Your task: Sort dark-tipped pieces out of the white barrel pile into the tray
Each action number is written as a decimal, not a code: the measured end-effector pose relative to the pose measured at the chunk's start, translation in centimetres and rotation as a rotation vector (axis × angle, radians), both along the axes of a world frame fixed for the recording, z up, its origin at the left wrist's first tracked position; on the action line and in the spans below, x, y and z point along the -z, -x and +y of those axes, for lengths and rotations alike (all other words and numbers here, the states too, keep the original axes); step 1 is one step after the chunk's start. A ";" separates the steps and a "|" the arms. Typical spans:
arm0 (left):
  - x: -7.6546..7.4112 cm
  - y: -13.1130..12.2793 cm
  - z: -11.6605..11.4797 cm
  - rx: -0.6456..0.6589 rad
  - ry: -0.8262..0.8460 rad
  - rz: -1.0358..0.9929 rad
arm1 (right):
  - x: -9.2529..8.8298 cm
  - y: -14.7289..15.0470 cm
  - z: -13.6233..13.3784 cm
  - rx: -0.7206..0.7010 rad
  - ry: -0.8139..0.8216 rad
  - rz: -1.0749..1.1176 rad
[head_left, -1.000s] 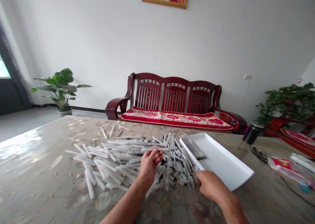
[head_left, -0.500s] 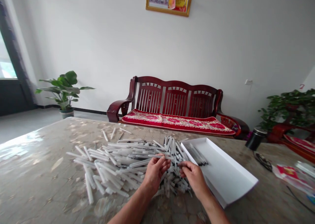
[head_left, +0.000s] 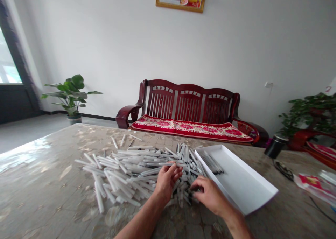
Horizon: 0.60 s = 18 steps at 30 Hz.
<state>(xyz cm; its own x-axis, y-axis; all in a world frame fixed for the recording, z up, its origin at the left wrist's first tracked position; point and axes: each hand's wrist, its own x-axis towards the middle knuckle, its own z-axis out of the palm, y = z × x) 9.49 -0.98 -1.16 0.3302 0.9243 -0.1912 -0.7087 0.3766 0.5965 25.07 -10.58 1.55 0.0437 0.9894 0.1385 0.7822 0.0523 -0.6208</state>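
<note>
A large heap of translucent white pen barrels [head_left: 126, 167] lies on the table. My left hand [head_left: 168, 177] is over the heap's right part, its thumb and fingers closed on one pen barrel [head_left: 168, 164], held nearly level. Small dark-and-clear pen parts [head_left: 187, 197] lie at the heap's near right edge. My right hand [head_left: 208, 193] is down at these parts, with thumb and fingers curled together; what is between the fingertips I cannot make out. Just right of it stands a shallow white box [head_left: 244, 179], with several dark-tipped pens [head_left: 213, 163] in its left end.
A few stray barrels [head_left: 123, 140] lie behind the heap. To the right are a black cylinder [head_left: 275, 146], a dark cable [head_left: 282, 170] and a red-and-clear plastic packet [head_left: 312, 183]. Beyond the table stands a wooden bench [head_left: 189, 104]; a potted plant [head_left: 75, 92] is at left.
My right hand has moved down and toward me, from beside the left fingertips to the small dark parts. My left hand still holds the barrel in nearly the same place. The view has shifted slightly.
</note>
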 end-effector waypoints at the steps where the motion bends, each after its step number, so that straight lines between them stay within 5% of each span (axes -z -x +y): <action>1: 0.0 0.0 0.0 0.003 -0.007 -0.004 | -0.1 0.2 -0.2 -0.016 0.032 -0.037; 10: 0.0 -0.1 -0.1 0.003 -0.004 -0.007 | 0.5 1.6 -0.3 -0.111 0.092 -0.315; 18: 0.2 -0.3 -0.1 0.003 -0.023 0.009 | 1.7 1.5 0.3 -0.027 -0.031 -0.428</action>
<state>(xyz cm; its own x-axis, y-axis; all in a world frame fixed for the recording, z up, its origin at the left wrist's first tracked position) 9.74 -1.05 -1.37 0.3319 0.9274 -0.1724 -0.7023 0.3649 0.6113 23.53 -10.30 -0.18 -0.0502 0.9844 0.1686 0.9669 0.0902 -0.2388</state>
